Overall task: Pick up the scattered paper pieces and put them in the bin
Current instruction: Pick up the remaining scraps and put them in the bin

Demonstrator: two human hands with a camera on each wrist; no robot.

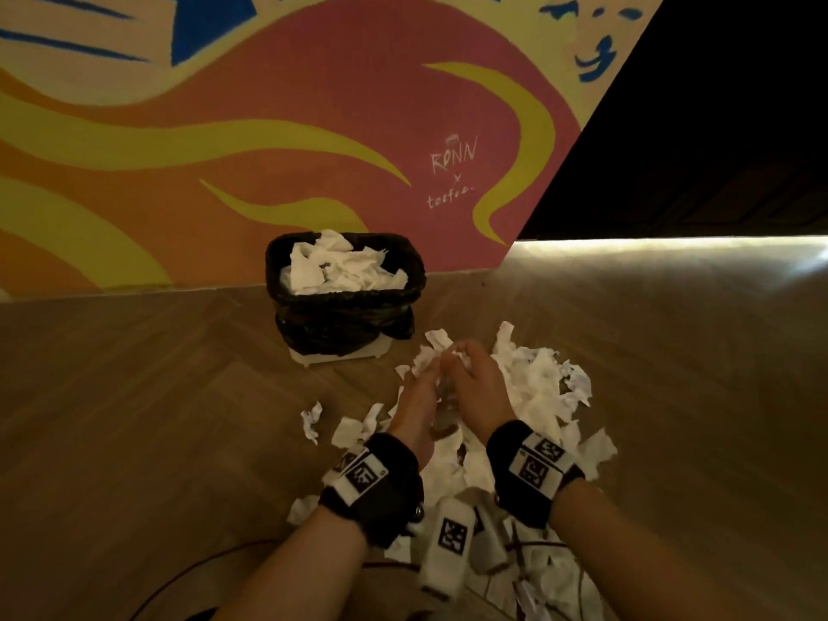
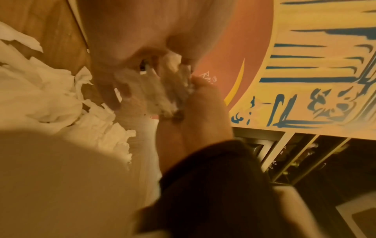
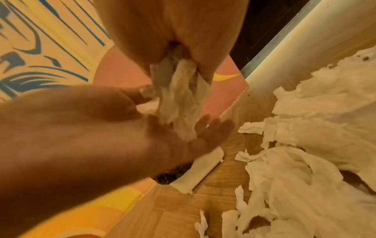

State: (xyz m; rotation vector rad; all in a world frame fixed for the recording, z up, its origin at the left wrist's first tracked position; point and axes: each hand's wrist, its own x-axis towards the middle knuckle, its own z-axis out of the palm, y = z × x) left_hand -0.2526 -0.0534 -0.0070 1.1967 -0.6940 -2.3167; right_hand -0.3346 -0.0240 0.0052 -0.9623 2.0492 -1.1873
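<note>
A bin (image 1: 278, 262) with a black liner stands against the painted wall, heaped with white paper. In front of it, torn white paper pieces (image 1: 537, 387) lie scattered over the wooden floor. My two hands meet just above the pile, near the bin's base. My right hand (image 1: 475, 378) grips a crumpled paper wad (image 3: 179, 103), which hangs down from its curled fingers. My left hand (image 1: 419, 396) lies against the wad (image 2: 156, 93) with its fingers stretched out, palm towards it. Both wrists wear black bands with marker tags.
A lone crumpled piece (image 1: 311, 421) lies left of the pile. A white tagged device (image 1: 450, 544) with cables sits near my forearms. A dark cabinet with a lit strip (image 1: 672, 244) borders the floor at right. Bare wooden floor (image 1: 134, 396) spreads to the left.
</note>
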